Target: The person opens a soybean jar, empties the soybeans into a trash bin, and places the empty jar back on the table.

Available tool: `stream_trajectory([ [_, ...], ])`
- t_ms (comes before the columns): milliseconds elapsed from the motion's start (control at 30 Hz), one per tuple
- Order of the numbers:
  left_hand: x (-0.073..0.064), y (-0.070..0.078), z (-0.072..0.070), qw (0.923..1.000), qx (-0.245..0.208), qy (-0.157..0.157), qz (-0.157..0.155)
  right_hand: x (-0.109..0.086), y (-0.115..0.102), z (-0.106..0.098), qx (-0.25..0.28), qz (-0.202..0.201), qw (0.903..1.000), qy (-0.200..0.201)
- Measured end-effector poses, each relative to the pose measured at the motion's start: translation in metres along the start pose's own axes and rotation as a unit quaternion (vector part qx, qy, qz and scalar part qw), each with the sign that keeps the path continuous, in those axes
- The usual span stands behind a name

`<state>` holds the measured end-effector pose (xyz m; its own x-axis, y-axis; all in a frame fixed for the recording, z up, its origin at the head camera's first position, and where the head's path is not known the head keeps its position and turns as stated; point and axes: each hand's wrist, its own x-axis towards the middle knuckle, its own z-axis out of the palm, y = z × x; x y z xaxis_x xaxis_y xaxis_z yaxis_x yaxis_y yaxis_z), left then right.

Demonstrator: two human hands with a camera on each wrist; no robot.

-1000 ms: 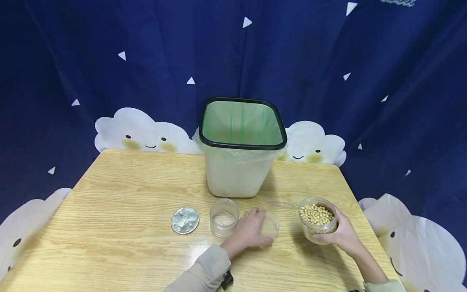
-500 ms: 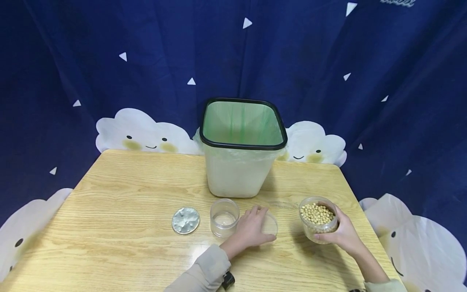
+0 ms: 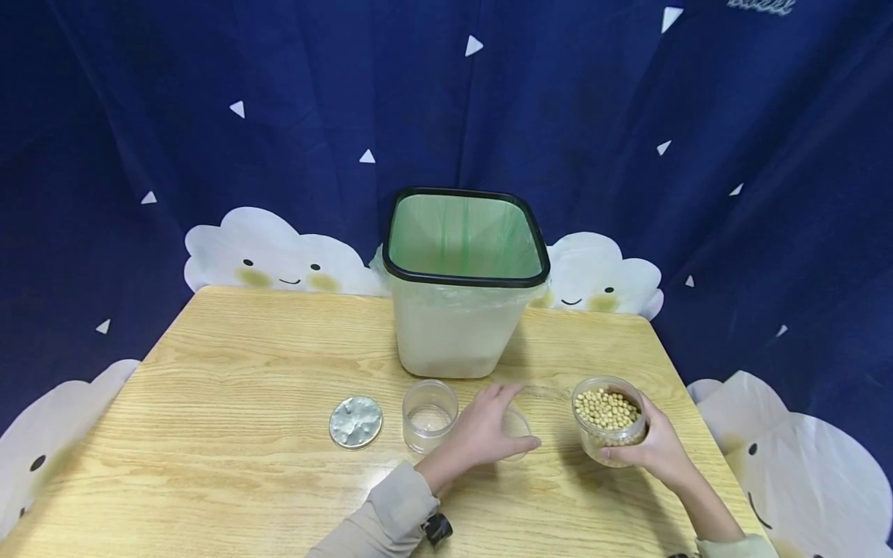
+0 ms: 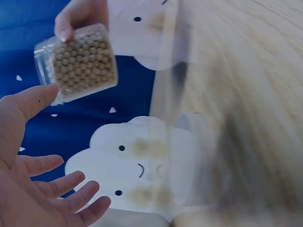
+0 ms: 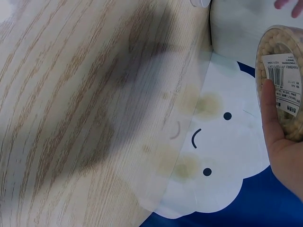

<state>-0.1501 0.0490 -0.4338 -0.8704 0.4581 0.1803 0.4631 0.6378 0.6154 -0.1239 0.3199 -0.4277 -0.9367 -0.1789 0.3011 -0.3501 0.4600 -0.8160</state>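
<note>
My right hand [image 3: 656,449] grips a clear plastic jar of soybeans [image 3: 605,411], tilted slightly above the table at the right. The right wrist view shows a white barcode label [image 5: 284,80] on the jar's base. With fingers spread, my left hand [image 3: 481,430] reaches over a round clear lid [image 3: 516,425], which it partly hides. Nothing lies between its fingers in the left wrist view, where its thumb tip overlaps the jar's rim. Just left of this hand stands a second, empty clear jar [image 3: 421,422]. Further left lies a round silver foil disc [image 3: 356,422].
A white bin [image 3: 453,333] with a black rim and green liner stands at the table's back middle. A thin clear strip [image 3: 547,392] lies between lid and bean jar. Behind the wooden table [image 3: 230,372] hangs a dark blue curtain [image 3: 314,116].
My left hand has shifted slightly and opened wider, thumb and fingers spreading away from the clear lid, which stays on the table. The right hand and bean jar have barely moved.
</note>
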Motion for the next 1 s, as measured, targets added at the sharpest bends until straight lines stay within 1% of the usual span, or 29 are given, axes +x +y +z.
stream_trajectory([
  [167, 0.002, 0.007, -0.014, 0.9998, -0.013, 0.01, 0.013, 0.0, 0.0, 0.0, 0.002, -0.011, 0.9999, 0.004],
  [333, 0.006, 0.011, -0.032, 0.999, -0.024, 0.028, 0.027, 0.0, 0.0, 0.0, 0.0, -0.009, 0.9999, 0.006],
  [533, 0.008, 0.017, -0.055, 0.9987, -0.031, 0.034, 0.022, 0.0, 0.001, 0.0, -0.002, -0.008, 1.0, 0.003],
  [633, 0.009, 0.019, -0.065, 0.9979, -0.038, 0.042, 0.03, 0.0, 0.001, 0.0, -0.003, -0.008, 1.0, 0.003],
  [800, 0.009, 0.022, -0.08, 0.9937, -0.055, 0.079, 0.058, 0.0, 0.004, 0.0, -0.008, -0.008, 0.9999, 0.002],
  [1000, 0.009, 0.024, -0.102, 0.9853, -0.067, 0.128, 0.091, 0.0, 0.0, 0.001, -0.006, -0.01, 0.9999, 0.002],
])
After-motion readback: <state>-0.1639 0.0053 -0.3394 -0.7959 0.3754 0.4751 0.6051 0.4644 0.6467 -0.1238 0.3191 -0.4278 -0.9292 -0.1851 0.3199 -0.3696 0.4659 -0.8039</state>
